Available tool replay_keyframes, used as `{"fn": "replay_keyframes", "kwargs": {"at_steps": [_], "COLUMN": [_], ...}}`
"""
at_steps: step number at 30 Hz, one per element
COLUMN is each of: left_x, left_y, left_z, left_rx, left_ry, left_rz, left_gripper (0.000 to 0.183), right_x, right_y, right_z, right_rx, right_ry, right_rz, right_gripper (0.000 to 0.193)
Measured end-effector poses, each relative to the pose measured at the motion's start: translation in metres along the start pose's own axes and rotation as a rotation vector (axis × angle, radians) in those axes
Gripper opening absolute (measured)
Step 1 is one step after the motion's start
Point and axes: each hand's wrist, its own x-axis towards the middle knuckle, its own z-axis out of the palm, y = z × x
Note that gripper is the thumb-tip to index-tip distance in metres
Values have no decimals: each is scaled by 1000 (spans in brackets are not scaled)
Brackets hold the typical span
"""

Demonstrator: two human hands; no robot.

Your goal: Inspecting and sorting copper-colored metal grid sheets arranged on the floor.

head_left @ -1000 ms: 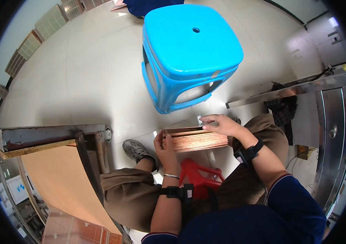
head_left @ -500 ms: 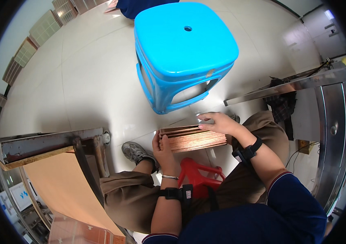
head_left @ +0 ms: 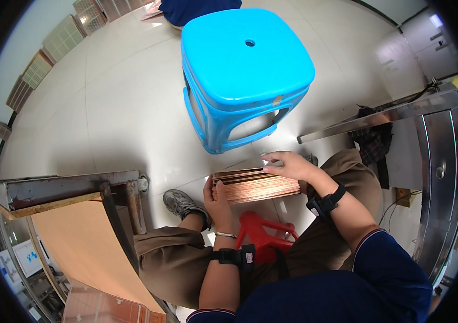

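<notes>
Nearer the wearer than the blue plastic stool, a stack of thin copper-coloured sheets has its left end clasped in the left hand, while the partly spread right hand touches its top, grip unclear.

blue plastic stool on pale tiled floor, metal drawer unit at right

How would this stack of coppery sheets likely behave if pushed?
The stack is probably heavy for its size: many closely packed sheets. They look stiff, edges nearly straight. They may slide apart: gaps show between some, and no band is visible.
</notes>
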Motion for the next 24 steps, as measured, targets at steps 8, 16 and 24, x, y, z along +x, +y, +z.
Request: {"fn": "replay_keyframes", "kwargs": {"at_steps": [8, 16, 24], "left_x": [1, 1, 4], "left_y": [-4, -3, -13], "left_z": [-2, -1, -7], "left_rx": [21, 29, 21], "left_ry": [1, 1, -17], "left_rz": [6, 7, 29], "left_gripper": [41, 41, 41], "right_x": [0, -1, -7], "right_y": [1, -5, -11], "right_z": [1, 0, -5], "right_rx": [-28, -161, -244], "right_ry": [14, 69, 6], "right_rz": [-49, -65, -141], "right_gripper": [50, 46, 52]}}
